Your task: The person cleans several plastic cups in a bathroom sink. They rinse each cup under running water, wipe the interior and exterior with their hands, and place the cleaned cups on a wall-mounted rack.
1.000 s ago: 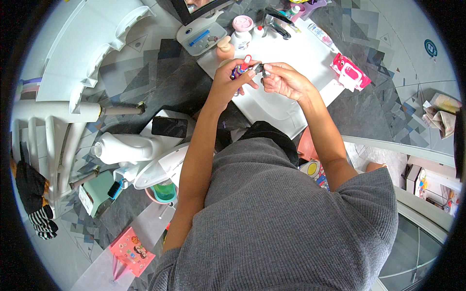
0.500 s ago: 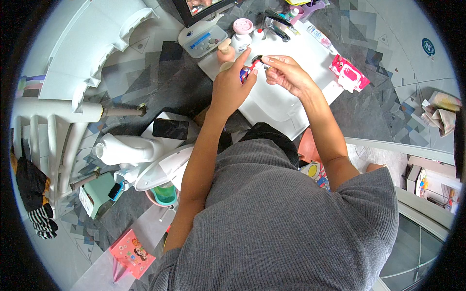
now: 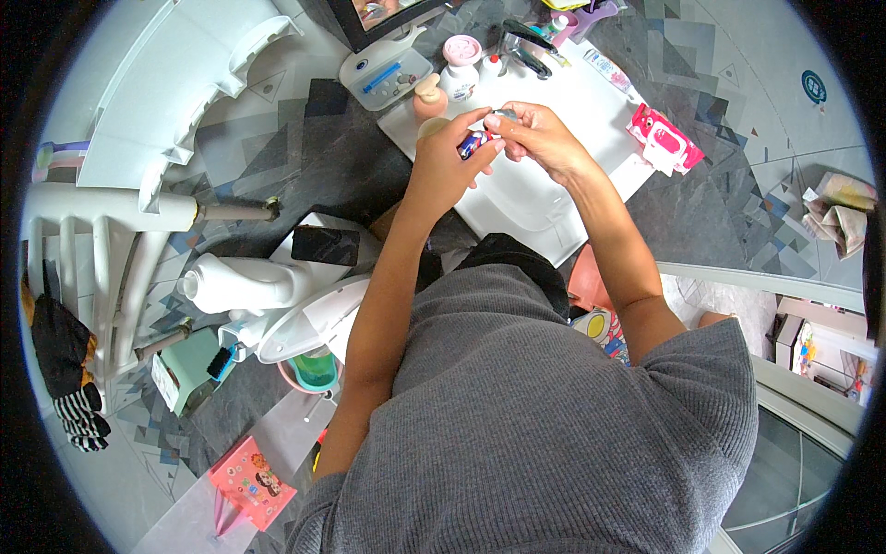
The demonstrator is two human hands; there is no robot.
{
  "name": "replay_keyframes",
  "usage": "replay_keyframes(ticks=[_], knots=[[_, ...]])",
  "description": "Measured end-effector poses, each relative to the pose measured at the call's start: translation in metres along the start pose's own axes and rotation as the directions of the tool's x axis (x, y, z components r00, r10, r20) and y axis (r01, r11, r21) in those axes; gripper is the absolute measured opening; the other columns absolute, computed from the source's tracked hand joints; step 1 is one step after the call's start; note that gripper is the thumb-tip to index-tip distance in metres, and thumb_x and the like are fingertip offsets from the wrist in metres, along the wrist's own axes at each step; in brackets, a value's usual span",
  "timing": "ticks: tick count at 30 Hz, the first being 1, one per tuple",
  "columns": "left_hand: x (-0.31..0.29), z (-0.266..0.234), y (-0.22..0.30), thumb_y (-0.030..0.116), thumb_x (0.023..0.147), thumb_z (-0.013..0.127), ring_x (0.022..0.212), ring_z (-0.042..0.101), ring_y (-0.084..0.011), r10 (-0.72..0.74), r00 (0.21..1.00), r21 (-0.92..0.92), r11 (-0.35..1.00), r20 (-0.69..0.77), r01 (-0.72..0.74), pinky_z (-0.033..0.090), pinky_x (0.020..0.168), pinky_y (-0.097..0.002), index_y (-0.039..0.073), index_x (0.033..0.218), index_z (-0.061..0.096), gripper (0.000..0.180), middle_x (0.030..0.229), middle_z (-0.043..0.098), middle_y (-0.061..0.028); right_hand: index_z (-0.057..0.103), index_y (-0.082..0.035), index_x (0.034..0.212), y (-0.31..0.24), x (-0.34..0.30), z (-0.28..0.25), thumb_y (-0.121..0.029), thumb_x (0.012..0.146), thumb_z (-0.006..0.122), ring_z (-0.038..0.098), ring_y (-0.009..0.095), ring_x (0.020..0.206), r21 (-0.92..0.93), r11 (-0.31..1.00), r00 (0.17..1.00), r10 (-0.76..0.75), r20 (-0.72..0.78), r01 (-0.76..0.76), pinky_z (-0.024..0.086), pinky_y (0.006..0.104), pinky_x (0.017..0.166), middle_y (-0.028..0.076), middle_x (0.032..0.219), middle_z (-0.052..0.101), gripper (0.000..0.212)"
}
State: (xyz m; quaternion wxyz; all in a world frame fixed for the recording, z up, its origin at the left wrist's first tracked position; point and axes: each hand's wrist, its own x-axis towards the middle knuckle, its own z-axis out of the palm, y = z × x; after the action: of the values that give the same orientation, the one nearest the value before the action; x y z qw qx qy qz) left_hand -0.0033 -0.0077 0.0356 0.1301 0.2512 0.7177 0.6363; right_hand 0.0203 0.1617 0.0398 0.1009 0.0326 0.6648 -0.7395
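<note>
Both of my hands meet over the far left part of a white washbasin [image 3: 531,201]. Wrapped in the fingers of my left hand [image 3: 437,166] is a small blue, red and white object [image 3: 472,144] whose kind I cannot make out. The fingers of my right hand [image 3: 546,143] are pinched together at its far end, where a small dark grey piece [image 3: 503,113] shows between the fingertips. My fingers cover most of the object. Just beyond the left hand, a peach pump bottle [image 3: 429,100] stands on the basin's rim, near a white bottle with a pink cap [image 3: 460,74].
A black tap [image 3: 528,54] rises at the basin's back. Left of it lies a white tray [image 3: 367,66] holding a blue toothbrush-like stick [image 3: 383,78]. A pink wipes pack [image 3: 664,141] sits on the right edge. A black phone-like slab [image 3: 325,245] rests near the white toilet [image 3: 309,319].
My right hand has shifted slightly left and closed around the object's far end. My left index finger, stretched out before, is now bent in, and the red part is mostly covered.
</note>
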Motion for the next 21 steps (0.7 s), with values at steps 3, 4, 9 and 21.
replay_keyframes(ticks=[3,4,9,21], knots=[[0.000,0.000,0.001,0.012,0.081,0.068,0.057,0.063,-0.0102,-0.019,0.999,-0.085,0.996,0.032,0.022,0.045,0.040,-0.0204,-0.004,0.113,0.057,0.038,0.075,0.064,-0.0078,0.058,-0.007,0.080,-0.005,-0.001,0.004,-0.032,0.089,0.063,0.041,0.002,0.051,-0.066,0.997,0.999,-0.036,0.004,0.037,0.032,0.0191,0.048,-0.004,0.060,0.050,0.027],[0.000,-0.001,0.003,0.012,0.081,0.068,0.058,0.064,-0.0107,-0.030,0.998,-0.104,0.994,0.051,0.035,0.045,0.040,-0.0204,-0.005,0.112,0.058,0.037,0.076,0.065,-0.0078,0.059,-0.007,0.078,-0.005,-0.001,0.003,-0.034,0.088,0.063,0.042,0.003,0.051,-0.109,0.992,0.998,-0.067,-0.007,0.066,0.033,0.0191,0.048,-0.004,0.060,0.052,0.029],[-0.003,-0.004,0.008,0.011,0.082,0.067,0.063,0.065,-0.0114,-0.171,0.984,-0.238,0.955,0.052,0.178,0.048,0.045,-0.0200,-0.005,0.111,0.058,0.035,0.082,0.067,-0.0100,0.061,-0.006,0.074,-0.008,0.002,0.000,-0.040,0.088,0.061,0.047,0.004,0.054,-0.321,0.938,0.990,-0.138,-0.003,0.130,0.037,0.0195,0.050,-0.003,0.059,0.053,0.036],[-0.010,-0.008,0.025,0.012,0.082,0.067,0.072,0.066,-0.0113,-0.100,0.994,-0.118,0.988,0.033,0.103,0.050,0.051,-0.0205,-0.001,0.110,0.057,0.032,0.088,0.067,-0.0094,0.062,-0.005,0.099,-0.012,0.005,-0.024,-0.023,0.083,0.068,0.047,0.002,0.064,-0.261,0.926,0.935,-0.189,0.301,0.271,0.037,0.0183,0.055,-0.004,0.081,0.057,0.025]])
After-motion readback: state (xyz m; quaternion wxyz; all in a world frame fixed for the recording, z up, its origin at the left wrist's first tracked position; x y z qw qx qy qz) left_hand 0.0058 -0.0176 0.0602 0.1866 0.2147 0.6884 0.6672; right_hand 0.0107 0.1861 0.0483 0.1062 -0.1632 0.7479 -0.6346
